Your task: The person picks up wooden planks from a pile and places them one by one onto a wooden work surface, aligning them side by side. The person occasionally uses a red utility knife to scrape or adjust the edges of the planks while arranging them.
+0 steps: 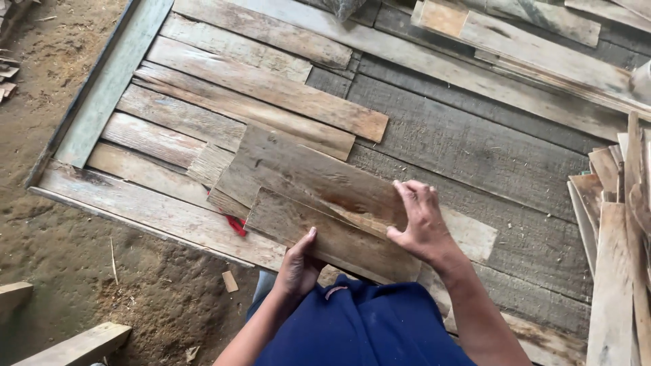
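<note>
Weathered greys and browns showing across the boards

The short plank (332,237) is showing grey-brown grain with an orange-brown streak along its upper edge; the longer plank (298,169) above it is looking duller brown with dark knots. The platform boards (475,149) are appearing dark grey, the edge strip (108,81) pale grey-green. A red scrap (236,224) is peeking out. The garment (366,325) is showing deep blue, the dirt floor (61,237) sandy brown.

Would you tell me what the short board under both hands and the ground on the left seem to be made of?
Short board: apparently bare, weathered wood, with grey-brown grain and no paint showing.
Ground: seemingly packed brown dirt, scattered with wood chips.
</note>
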